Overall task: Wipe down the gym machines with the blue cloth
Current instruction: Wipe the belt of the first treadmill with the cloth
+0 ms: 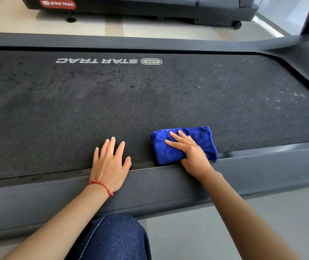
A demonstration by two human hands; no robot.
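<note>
Above a denim-clad knee (112, 239), the left hand (109, 166) rests flat, fingers spread, on the treadmill belt (150, 102), while the right hand (189, 152) presses the folded blue cloth (168, 149) with straight fingers at the belt's near edge beside the side rail (150, 184).

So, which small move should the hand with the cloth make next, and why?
Probably slide the right hand and the blue cloth away toward the belt's far right. Pale spots lie there, while the cloth sits at the near edge. The left hand rests flat, bracing.
</note>
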